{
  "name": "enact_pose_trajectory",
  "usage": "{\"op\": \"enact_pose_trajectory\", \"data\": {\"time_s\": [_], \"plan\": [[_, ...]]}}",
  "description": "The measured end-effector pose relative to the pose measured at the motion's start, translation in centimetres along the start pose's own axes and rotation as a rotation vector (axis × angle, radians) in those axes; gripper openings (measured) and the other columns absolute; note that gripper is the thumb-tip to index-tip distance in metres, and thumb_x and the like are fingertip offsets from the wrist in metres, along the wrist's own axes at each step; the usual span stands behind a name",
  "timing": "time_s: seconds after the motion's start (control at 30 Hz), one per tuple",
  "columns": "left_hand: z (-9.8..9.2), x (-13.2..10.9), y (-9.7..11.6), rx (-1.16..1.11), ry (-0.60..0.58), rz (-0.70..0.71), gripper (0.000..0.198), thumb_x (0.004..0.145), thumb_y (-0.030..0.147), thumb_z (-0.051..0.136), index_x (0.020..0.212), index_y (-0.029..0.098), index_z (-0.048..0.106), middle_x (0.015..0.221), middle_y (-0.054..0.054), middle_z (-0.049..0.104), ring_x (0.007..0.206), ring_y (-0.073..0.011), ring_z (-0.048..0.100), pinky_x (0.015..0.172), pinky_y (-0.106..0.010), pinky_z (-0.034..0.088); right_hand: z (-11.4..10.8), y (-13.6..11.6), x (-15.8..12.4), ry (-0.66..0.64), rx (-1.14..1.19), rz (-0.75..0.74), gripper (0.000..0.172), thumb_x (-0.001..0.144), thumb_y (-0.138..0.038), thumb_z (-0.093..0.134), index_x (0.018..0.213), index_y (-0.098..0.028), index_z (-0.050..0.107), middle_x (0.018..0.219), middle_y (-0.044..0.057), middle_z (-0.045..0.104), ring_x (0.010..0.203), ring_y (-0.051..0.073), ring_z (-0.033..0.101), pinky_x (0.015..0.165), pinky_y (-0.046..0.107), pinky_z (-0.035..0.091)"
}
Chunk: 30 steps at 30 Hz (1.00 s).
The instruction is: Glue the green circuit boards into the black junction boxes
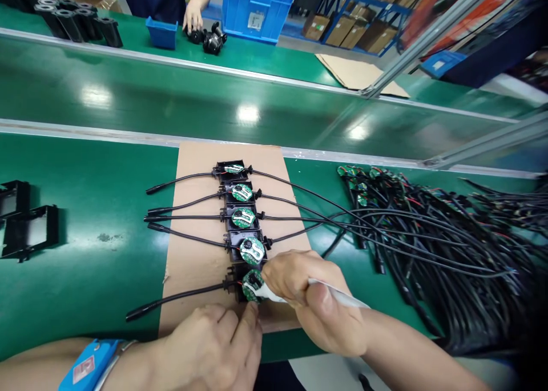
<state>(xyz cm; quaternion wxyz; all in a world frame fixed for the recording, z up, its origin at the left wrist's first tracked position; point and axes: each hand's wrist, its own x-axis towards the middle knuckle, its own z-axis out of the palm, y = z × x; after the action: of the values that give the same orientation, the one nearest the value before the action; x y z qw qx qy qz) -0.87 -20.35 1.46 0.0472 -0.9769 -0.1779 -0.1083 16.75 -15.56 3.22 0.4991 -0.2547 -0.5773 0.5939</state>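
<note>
Several small black plastic cases stand in a column on a brown cardboard sheet [197, 208]. Each contains a round green circuit board [242, 217] with white paste on it, and black cables run out both sides. My right hand [317, 299] is closed around a white squeeze tube [338, 294]. Its pointed nozzle [268, 293] touches the board [252, 281] in the nearest case [232, 277]. My left hand [218, 345] has its fingers pressed together at the near edge of that case, holding it; the fingertips are partly hidden.
A large heap of black cables [428, 254] with boards lies on the right. Bare black cases [32, 231] sit at far left. Beyond the metal rail, a co-worker's hand [193, 17] touches black parts [213, 39], between a small blue bin [161, 34] and a large blue crate [257, 11].
</note>
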Motion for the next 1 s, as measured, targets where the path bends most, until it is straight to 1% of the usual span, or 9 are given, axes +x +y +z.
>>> {"op": "enact_pose_trajectory", "data": {"time_s": [0.17,0.23,0.33,0.4,0.53,0.7,0.8,0.87,1.0], "plan": [[0.5,-0.2,0.4,-0.036,0.037,-0.024,0.034,0.087,0.01,0.045,0.114,0.006,0.065,0.109,-0.017,0.07,0.066,-0.0206,0.066,0.047,-0.03,0.048,-0.3,-0.6,-0.9,-0.013,-0.029,0.024,0.042,0.092,-0.046,0.045,0.062,-0.02,0.034,0.052,-0.005,0.023,0.045,0.009,0.022,0.045,0.027,0.018],[0.8,-0.1,0.5,-0.043,0.049,-0.032,0.033,0.087,0.01,0.046,0.113,0.006,0.065,0.109,-0.018,0.07,0.065,-0.0212,0.065,0.047,-0.031,0.049,-0.5,-0.7,-1.0,0.001,-0.033,0.012,0.041,0.092,-0.045,0.045,0.062,-0.02,0.035,0.052,-0.005,0.022,0.045,0.009,0.022,0.045,0.027,0.018],[0.9,0.0,0.4,-0.047,0.109,-0.023,0.032,0.084,0.009,0.046,0.108,0.006,0.067,0.107,-0.018,0.071,0.061,-0.0207,0.064,0.045,-0.03,0.047,-0.9,-0.7,-1.0,0.046,-0.027,0.002,0.04,0.092,-0.045,0.047,0.061,-0.02,0.037,0.052,-0.005,0.024,0.045,0.009,0.023,0.046,0.027,0.019],[0.7,0.1,0.2,-0.048,0.098,-0.009,0.032,0.084,0.009,0.046,0.108,0.006,0.067,0.106,-0.017,0.071,0.061,-0.02,0.064,0.045,-0.029,0.047,-1.0,-0.5,-0.8,0.069,-0.011,-0.007,0.041,0.091,-0.045,0.048,0.061,-0.02,0.038,0.053,-0.005,0.025,0.045,0.009,0.024,0.046,0.027,0.019],[0.2,0.1,-0.2,-0.045,0.022,0.015,0.032,0.085,0.01,0.049,0.112,0.007,0.066,0.109,-0.016,0.071,0.067,-0.0195,0.066,0.049,-0.028,0.048,-0.9,0.1,-0.1,0.066,0.015,-0.043,0.04,0.091,-0.045,0.049,0.061,-0.02,0.038,0.053,-0.005,0.025,0.044,0.009,0.023,0.045,0.027,0.018],[0.4,0.1,-0.2,-0.062,0.036,0.008,0.033,0.084,0.009,0.046,0.111,0.007,0.065,0.108,-0.017,0.071,0.065,-0.0198,0.066,0.047,-0.029,0.048,-1.1,0.6,0.0,0.051,-0.042,-0.072,0.041,0.092,-0.046,0.046,0.061,-0.021,0.036,0.053,-0.005,0.024,0.044,0.01,0.022,0.046,0.028,0.018],[0.8,0.1,0.0,-0.059,0.082,-0.01,0.033,0.083,0.007,0.044,0.107,0.007,0.067,0.106,-0.018,0.071,0.06,-0.0196,0.066,0.044,-0.029,0.048,-1.6,0.7,-0.4,-0.048,-0.16,-0.124,0.038,0.093,-0.044,0.042,0.063,-0.022,0.035,0.052,-0.005,0.023,0.045,0.011,0.021,0.048,0.029,0.018],[1.1,0.1,0.2,-0.064,0.098,-0.036,0.032,0.083,0.008,0.044,0.105,0.006,0.067,0.105,-0.019,0.071,0.058,-0.0193,0.066,0.043,-0.028,0.048,-1.9,0.6,-0.6,-0.144,-0.207,-0.141,0.036,0.093,-0.044,0.04,0.064,-0.023,0.034,0.052,-0.005,0.023,0.046,0.012,0.021,0.049,0.029,0.019],[1.6,-0.1,0.6,-0.096,0.128,-0.055,0.033,0.083,0.013,0.046,0.108,0.005,0.066,0.104,-0.02,0.071,0.056,-0.0181,0.065,0.045,-0.027,0.05,-2.1,-0.2,-0.1,-0.411,-0.183,-0.097,0.036,0.092,-0.046,0.038,0.065,-0.023,0.032,0.053,-0.004,0.025,0.047,0.012,0.022,0.048,0.029,0.019]]}}
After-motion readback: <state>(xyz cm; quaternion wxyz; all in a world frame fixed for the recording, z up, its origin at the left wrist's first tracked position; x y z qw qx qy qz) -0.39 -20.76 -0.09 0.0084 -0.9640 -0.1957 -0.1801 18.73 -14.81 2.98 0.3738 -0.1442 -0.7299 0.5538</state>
